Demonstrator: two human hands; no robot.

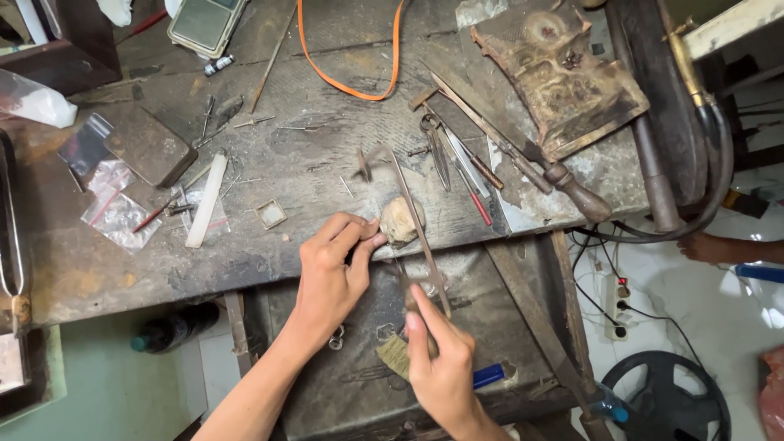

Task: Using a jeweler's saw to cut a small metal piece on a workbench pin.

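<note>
Where the pale floor meets the work area, a worn, scarred wooden surface (310, 171) fills most of the view, with a dark lower tray (498, 302) set beneath its front edge; at the far right of the surface lies a rusted, battered metal block (563, 73), and beside it a long file with a turned wooden handle (572, 192); an orange cord (359, 86) loops across the top, and a dark flat slab (149, 147) sits at the left near some clear plastic bags (118, 214); a white stick (206, 200) lies just beside those bags, and a small square metal frame (270, 213) rests near the front edge. The left hand (331, 273) is over the front edge of the surface, its grip pinched shut, thumb and fingers pressed against a small pale lump (399, 220) that rests on the edge; what lies between the fingertips is too small to tell. The right hand (441, 359) is lower, over the tray, its grip closed round the handle of a thin saw frame (418, 233), which slants up past the lump onto the surface; a blue pen (488, 376) lies just beside the right hand.
</note>
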